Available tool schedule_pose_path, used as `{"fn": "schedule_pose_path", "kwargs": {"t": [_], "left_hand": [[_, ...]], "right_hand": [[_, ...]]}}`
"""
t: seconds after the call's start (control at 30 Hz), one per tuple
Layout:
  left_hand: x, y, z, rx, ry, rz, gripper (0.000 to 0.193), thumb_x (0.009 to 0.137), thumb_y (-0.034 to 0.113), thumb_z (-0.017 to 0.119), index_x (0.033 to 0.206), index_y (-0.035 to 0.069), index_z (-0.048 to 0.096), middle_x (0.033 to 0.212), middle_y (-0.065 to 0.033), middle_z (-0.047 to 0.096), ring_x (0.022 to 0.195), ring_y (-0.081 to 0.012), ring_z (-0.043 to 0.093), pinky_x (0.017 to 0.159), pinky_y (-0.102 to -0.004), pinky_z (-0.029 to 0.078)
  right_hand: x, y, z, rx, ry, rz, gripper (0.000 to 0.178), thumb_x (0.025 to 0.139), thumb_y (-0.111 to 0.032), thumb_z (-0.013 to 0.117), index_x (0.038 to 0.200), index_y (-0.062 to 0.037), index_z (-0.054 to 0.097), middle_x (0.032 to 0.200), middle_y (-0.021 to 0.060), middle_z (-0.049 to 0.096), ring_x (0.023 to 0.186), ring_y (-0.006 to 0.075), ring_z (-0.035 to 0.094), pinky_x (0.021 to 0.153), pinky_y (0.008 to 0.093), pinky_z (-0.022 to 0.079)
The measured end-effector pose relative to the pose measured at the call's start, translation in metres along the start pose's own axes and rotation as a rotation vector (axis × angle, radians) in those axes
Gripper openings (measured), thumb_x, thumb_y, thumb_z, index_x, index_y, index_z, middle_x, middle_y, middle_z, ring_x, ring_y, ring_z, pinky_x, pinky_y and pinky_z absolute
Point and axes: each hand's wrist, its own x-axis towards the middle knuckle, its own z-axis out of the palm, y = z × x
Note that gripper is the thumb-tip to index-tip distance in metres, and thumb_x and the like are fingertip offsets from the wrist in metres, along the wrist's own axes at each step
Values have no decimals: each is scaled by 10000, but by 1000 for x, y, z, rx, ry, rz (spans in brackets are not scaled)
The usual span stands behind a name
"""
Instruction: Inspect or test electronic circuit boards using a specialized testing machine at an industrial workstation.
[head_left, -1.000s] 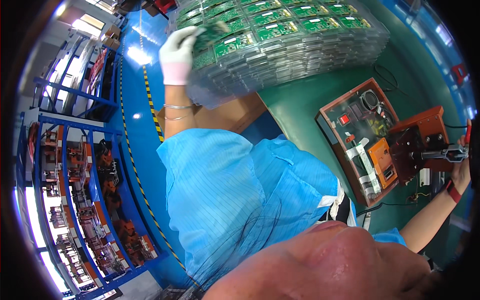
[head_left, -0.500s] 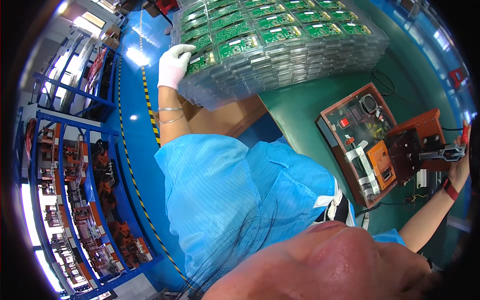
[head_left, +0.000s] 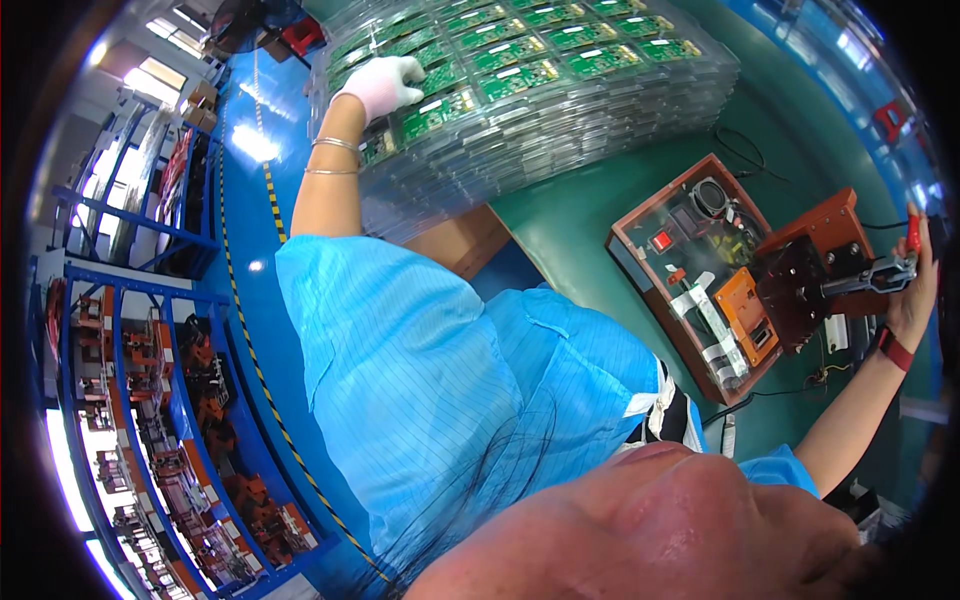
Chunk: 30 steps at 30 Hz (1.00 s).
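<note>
My left hand (head_left: pixel 385 87), in a white glove, is over the near left part of the top tray of green circuit boards (head_left: pixel 515 80). Its thumb and fingers are apart, at the left end of one board; whether they touch it is hard to see. The clear plastic trays (head_left: pixel 560 140) form a tall stack. Far to the right, my bare right hand (head_left: pixel 914 285) is closed around the red handle (head_left: pixel 914 232) of a metal toggle clamp (head_left: pixel 870 280). That clamp belongs to a test fixture (head_left: pixel 690 290) with a brown frame, a clear cover and an orange block (head_left: pixel 750 318).
The fixture and the tray stack share a green-topped bench (head_left: pixel 545 235). Black cables (head_left: pixel 745 150) lie behind the fixture. A cardboard box (head_left: pixel 455 240) sits below the stack. On the left, blue shelving (head_left: pixel 190 420) holds several orange fixtures beside a blue floor with striped tape (head_left: pixel 272 200).
My left hand has moved from the stack's left edge inward over the boards, and its fingers have spread. My right hand stays at the clamp handle. The whole view has shifted slightly.
</note>
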Motion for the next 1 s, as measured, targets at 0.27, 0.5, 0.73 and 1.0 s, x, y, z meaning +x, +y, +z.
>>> {"fn": "schedule_pose_path", "kwargs": {"t": [0.27,0.5,0.73,1.0], "left_hand": [[-6,-8,3,-14,-51,7,433,811,162,743,1223,44,677,1168,-107,733,1019,-263,686,938,-340,527],[-25,30,-12,-592,230,112,387,783,77,658,1162,5,676,1164,-119,709,1018,-276,675,929,-352,534],[-29,193,30,-671,-13,896,400,746,40,682,1146,30,693,1211,-122,680,1044,-269,653,944,-342,526],[-3,357,118,-776,-152,1302,335,769,94,761,1097,35,722,1247,-125,673,1044,-304,656,923,-360,525]], "right_hand": [[-6,6,17,-90,61,-51,473,1071,-321,522,1468,-65,535,1487,48,523,1131,112,558,1023,267,426],[-11,7,19,-199,132,-101,427,1048,-327,570,1379,-59,616,1364,81,620,1097,160,614,968,266,467],[-39,-9,68,211,424,34,240,956,-206,703,1042,16,736,871,19,737,578,34,572,499,134,418],[-50,-30,96,108,163,-254,246,920,-224,724,1027,-3,735,894,40,735,654,77,601,609,194,467]]}}
